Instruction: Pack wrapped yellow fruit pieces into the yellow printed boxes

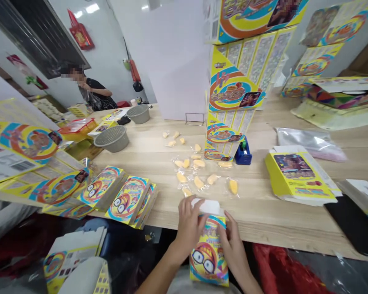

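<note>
Head view: the person is working at the near edge of a wooden tabletop point(257, 220), holding a printed yellow carton point(208, 255) upright, its lower end below the table edge. The left hand point(188, 226) is curling around the carton's upper left side, with its fingers reaching the white insert point(207, 206) that is sticking out of the open top. The material of the insert is hard to tell. The right hand point(231, 245) is pinching the carton's right side, fingers bent and not spread. The step in hand appears to be seating the insert at the carton's mouth.

Just ahead, clear sachets of yellow pieces point(199, 181) are lying scattered. To the left, finished-looking cartons point(127, 200) are leaning in rows. To the right, a blue tape dispenser point(243, 152) is standing by a flat printed box point(297, 175). Farther off, a co-worker point(93, 90) is standing near grey plastic baskets point(111, 139).
</note>
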Demonstrator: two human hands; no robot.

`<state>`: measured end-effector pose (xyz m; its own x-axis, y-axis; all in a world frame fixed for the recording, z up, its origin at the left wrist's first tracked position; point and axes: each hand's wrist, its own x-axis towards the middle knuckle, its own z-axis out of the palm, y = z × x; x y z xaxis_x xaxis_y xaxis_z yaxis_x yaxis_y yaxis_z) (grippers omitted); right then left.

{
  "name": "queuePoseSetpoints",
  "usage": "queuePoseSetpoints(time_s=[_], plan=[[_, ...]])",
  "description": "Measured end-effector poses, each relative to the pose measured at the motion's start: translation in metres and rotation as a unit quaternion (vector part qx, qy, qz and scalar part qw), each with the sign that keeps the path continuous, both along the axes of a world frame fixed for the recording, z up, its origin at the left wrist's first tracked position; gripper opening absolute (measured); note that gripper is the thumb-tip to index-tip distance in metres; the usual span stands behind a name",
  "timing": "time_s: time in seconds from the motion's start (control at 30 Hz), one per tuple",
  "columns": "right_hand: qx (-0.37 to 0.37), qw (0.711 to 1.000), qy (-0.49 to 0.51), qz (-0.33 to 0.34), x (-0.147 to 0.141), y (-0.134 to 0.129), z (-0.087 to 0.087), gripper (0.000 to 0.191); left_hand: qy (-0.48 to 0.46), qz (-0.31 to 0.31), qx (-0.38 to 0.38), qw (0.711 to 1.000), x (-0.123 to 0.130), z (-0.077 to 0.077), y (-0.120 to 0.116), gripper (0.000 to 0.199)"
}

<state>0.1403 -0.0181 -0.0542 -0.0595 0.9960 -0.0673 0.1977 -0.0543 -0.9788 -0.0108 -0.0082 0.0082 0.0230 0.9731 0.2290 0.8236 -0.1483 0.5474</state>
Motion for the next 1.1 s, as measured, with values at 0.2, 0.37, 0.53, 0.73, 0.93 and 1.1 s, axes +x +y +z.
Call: queuePoseSetpoints(time_s=[0.2,0.37,0.53,0.73,0.93,1.1], plan=[[0.183,0.935,-0.300,0.051,0.006,0.088,0.007,0.038,0.031,-0.088,-0.079,0.992,-0.038,-0.025,0.036,0.033],[0.264,0.847,-0.377,0.268,-0.007,0.183,0.016,0.056,0.017,-0.176,-0.176,0.968,-0.037,-0.023,0.117,0.061],[0.256,0.863,-0.346,0.264,-0.016,0.214,0.012,0.013,-0.078,-0.110,-0.171,0.976,-0.041,-0.037,0.158,0.034],[0.187,0.943,-0.257,0.101,-0.002,0.200,0.024,0.036,-0.290,-0.002,-0.121,0.949,-0.047,-0.021,0.151,0.032],[0.108,0.992,-0.028,0.050,-0.032,0.156,0.077,0.039,-0.634,-0.040,-0.183,0.751,-0.034,0.029,0.119,0.061],[-0.010,0.975,0.194,0.104,-0.049,0.135,0.107,0.033,-0.692,-0.087,-0.184,0.693,-0.025,0.054,0.096,0.053]])
